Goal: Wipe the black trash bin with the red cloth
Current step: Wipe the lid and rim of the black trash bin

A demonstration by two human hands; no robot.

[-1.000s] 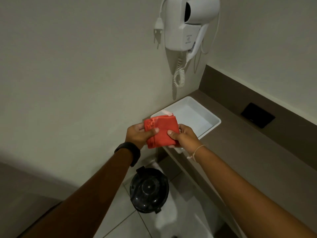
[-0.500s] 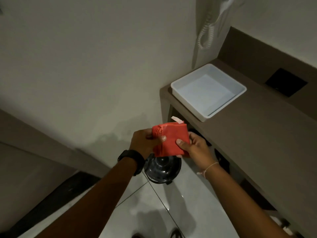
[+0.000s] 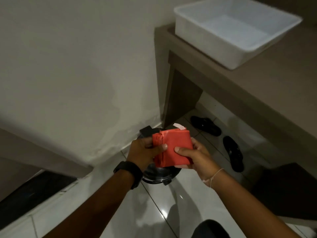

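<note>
A folded red cloth (image 3: 173, 147) with a small white tag is held between both hands above the floor. My left hand (image 3: 144, 152) pinches its left edge, and my right hand (image 3: 195, 155) holds its right side and underside. Directly below the cloth stands the round black trash bin (image 3: 157, 175) on the white tiled floor, close to the wall corner. Most of its shiny lid is hidden behind the cloth and hands; a black hinge block (image 3: 145, 131) shows at its far side.
A brown counter (image 3: 257, 78) runs along the right, with a white plastic tray (image 3: 236, 30) on its end. Two black slippers (image 3: 233, 152) lie on the floor under it. A grey wall stands on the left, and a dark box (image 3: 288, 191) sits at the lower right.
The view has tilted down and moved closer to the floor. Both hands have lowered the cloth over the bin, which now looks larger. The wall hair dryer has left the view.
</note>
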